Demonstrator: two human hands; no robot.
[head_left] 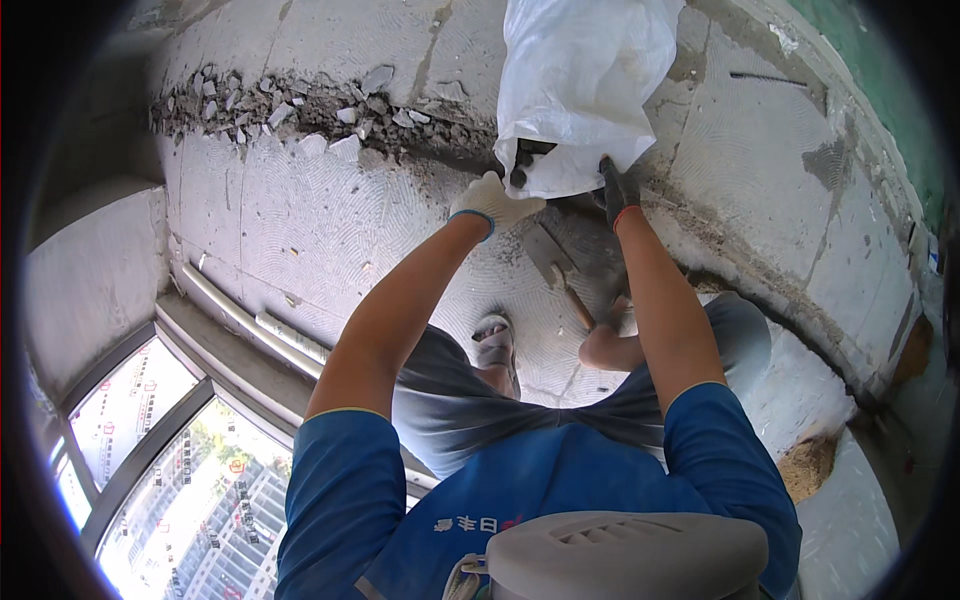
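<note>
A white woven sack [590,70] lies at the top centre, its mouth toward me, with dark rubble [533,158] showing inside. My left hand [495,208], in a pale knitted glove, is closed at the sack mouth's lower left edge. My right hand [615,185], in a dark glove, grips the mouth's right edge. Below the sack, a flat trowel [545,250] with a wooden handle lies on the tiled floor between the sack and my feet.
A band of broken tile and debris [280,115] runs leftward from the sack. White pipes [240,310] lie along a low sill by the windows at lower left. A raised ledge [820,240] curves along the right, with a sand pile [805,465] at lower right.
</note>
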